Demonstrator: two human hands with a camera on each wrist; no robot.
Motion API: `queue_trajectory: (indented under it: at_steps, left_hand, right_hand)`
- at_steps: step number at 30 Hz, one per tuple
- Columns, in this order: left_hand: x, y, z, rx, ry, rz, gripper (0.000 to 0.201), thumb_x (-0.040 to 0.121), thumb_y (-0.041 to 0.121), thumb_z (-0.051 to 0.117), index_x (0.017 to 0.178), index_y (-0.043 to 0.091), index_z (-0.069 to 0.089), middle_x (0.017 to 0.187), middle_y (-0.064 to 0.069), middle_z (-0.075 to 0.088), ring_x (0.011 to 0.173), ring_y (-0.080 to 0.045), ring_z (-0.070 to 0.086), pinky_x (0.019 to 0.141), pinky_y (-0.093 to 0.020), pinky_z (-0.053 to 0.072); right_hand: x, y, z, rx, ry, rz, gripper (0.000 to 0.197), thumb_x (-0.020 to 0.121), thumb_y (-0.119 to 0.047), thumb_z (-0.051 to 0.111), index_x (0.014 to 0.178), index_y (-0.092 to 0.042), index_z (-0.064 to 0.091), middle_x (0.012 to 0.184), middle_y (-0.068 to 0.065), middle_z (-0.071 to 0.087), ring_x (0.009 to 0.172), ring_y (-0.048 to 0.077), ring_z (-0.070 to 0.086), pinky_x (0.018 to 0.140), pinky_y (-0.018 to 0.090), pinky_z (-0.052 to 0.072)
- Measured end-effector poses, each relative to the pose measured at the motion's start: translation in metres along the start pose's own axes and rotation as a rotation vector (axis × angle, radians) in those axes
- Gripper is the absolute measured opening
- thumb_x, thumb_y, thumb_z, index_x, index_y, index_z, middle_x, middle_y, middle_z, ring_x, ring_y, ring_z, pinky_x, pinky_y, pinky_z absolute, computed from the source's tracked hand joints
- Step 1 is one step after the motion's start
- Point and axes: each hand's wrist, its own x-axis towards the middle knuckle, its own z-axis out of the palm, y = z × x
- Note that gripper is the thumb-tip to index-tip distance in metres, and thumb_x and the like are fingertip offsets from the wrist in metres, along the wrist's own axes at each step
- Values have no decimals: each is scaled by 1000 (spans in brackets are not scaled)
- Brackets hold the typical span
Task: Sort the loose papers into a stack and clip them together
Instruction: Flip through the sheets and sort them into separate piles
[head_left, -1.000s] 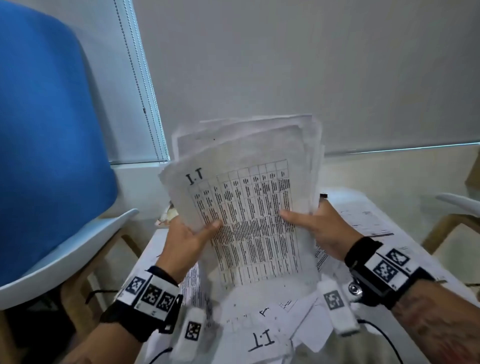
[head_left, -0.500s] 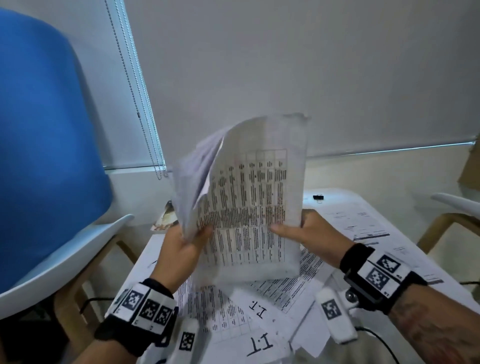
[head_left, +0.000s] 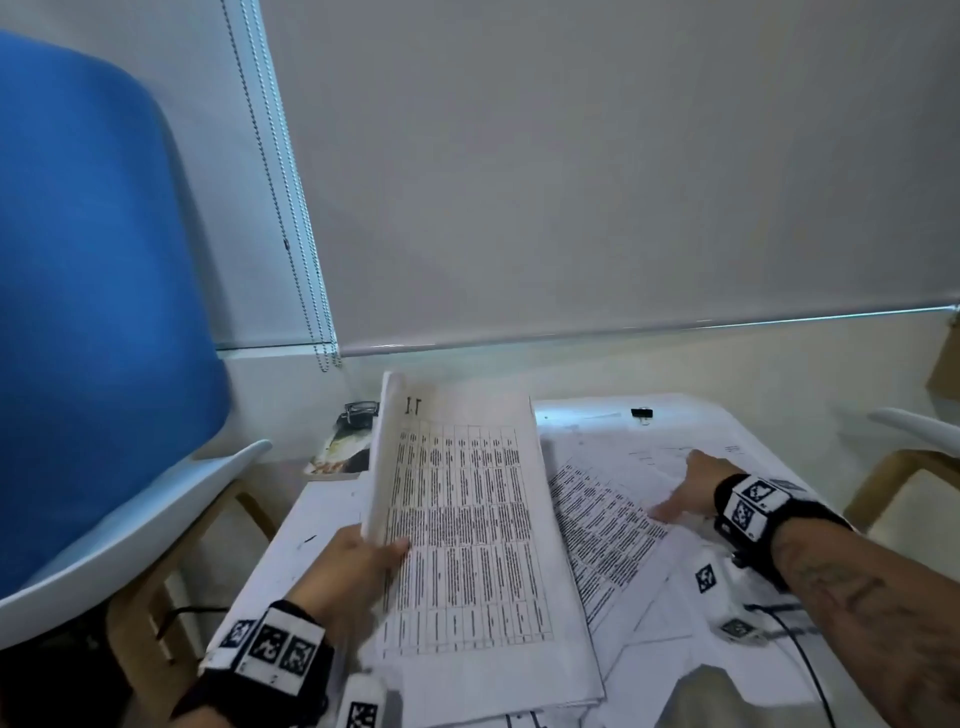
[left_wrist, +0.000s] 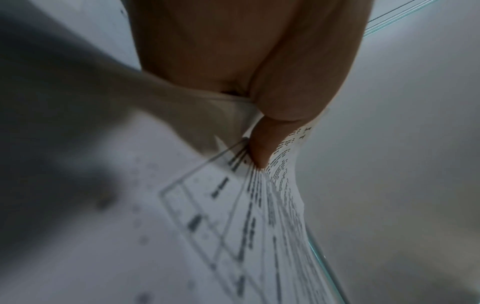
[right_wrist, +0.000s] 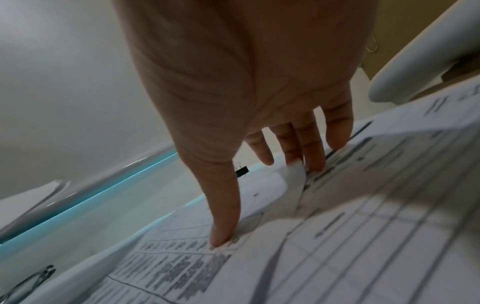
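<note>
My left hand (head_left: 358, 561) grips the left edge of a stack of printed papers (head_left: 467, 540), thumb on top; the stack slopes down toward the table. In the left wrist view the thumb (left_wrist: 262, 144) pinches the sheets (left_wrist: 259, 205). My right hand (head_left: 685, 488) is open, its straight fingers pressed on loose printed sheets (head_left: 608, 519) lying on the table to the right. The right wrist view shows its fingertips (right_wrist: 223, 236) touching those sheets (right_wrist: 337, 236). A small black binder clip (head_left: 642, 413) lies at the far end of the table, also visible as the clip (right_wrist: 241, 171) beyond my fingers.
A blue chair (head_left: 93, 312) stands close on the left. The white table (head_left: 291, 540) holds more loose papers near me (head_left: 675, 623). A magazine and a pair of glasses (head_left: 358, 410) lie at the far left corner. A pale chair arm (head_left: 914, 421) is at the right.
The stack was held upright by both hands; now the left hand alone holds it, lowered toward the table. The right hand let go and moved right onto the loose sheets.
</note>
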Motion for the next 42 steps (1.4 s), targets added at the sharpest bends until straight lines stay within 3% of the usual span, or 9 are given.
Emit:
queue_trajectory:
  at_steps: [9, 13, 15, 20, 24, 29, 34, 36, 42]
  left_hand:
    - [-1, 14, -2, -162, 3, 37, 18, 93, 7, 64, 100, -9, 64, 72, -11, 73, 66, -26, 69, 66, -35, 54]
    - [-11, 40, 0, -216, -59, 89, 18, 93, -2, 60, 106, -14, 63, 89, -21, 72, 87, -36, 68, 94, -53, 52]
    - [-20, 53, 3, -222, -101, 108, 23, 91, 1, 63, 108, -13, 61, 94, -23, 66, 90, -36, 61, 94, -56, 49]
    - [-30, 76, 12, -232, -155, 204, 17, 91, 5, 64, 103, -6, 60, 79, -13, 58, 71, -26, 55, 60, -32, 47]
    - [-37, 82, 17, -281, -146, 275, 18, 84, 12, 70, 92, -1, 63, 77, -11, 63, 77, -29, 60, 76, -43, 51]
    - [-43, 90, 11, -326, 80, 502, 12, 92, 13, 66, 94, 1, 67, 94, -26, 65, 90, -39, 64, 90, -59, 53]
    - [-53, 93, 12, -227, 221, 779, 31, 93, 0, 61, 109, 27, 59, 103, 6, 68, 87, 4, 67, 73, -17, 57]
    - [-54, 85, 13, -257, 265, 796, 49, 91, -7, 59, 113, 35, 46, 109, 7, 64, 90, 6, 67, 73, -15, 57]
    - [-47, 46, 10, -245, 263, 668, 47, 87, -5, 66, 122, 21, 50, 104, 3, 71, 87, -4, 74, 75, -25, 62]
  right_hand:
    - [2, 3, -3, 581, 130, -205, 59, 91, -20, 70, 143, -4, 47, 146, 15, 52, 123, 34, 58, 100, 40, 49]
    - [-22, -17, -43, 841, 136, -422, 53, 96, -12, 62, 146, -6, 43, 133, 6, 50, 59, 23, 60, 52, 30, 57]
    - [-34, -29, -67, 809, 124, -526, 50, 95, -15, 64, 141, -14, 45, 125, -1, 44, 50, 14, 53, 47, 24, 52]
    - [-51, -52, -106, 684, 25, -752, 24, 96, -9, 61, 119, -3, 65, 104, 5, 62, 69, 12, 54, 53, 21, 49]
    - [-78, -76, -115, 861, -34, -812, 14, 98, -20, 58, 102, -21, 72, 91, 0, 76, 78, 17, 65, 75, 36, 49]
    - [-99, -86, -96, 1191, -196, -782, 67, 81, -65, 56, 126, -17, 62, 114, 17, 69, 97, 27, 65, 89, 46, 49]
    - [-112, -97, -50, 1000, 8, -837, 65, 67, -53, 80, 101, 1, 71, 107, 27, 72, 92, 38, 71, 90, 57, 55]
    - [-113, -98, -37, 993, 48, -818, 74, 68, -57, 79, 105, 7, 69, 109, 33, 69, 98, 48, 68, 90, 61, 53]
    - [-104, -88, 10, 830, -7, -699, 63, 69, -62, 76, 99, -8, 64, 84, 4, 69, 74, 20, 67, 82, 40, 59]
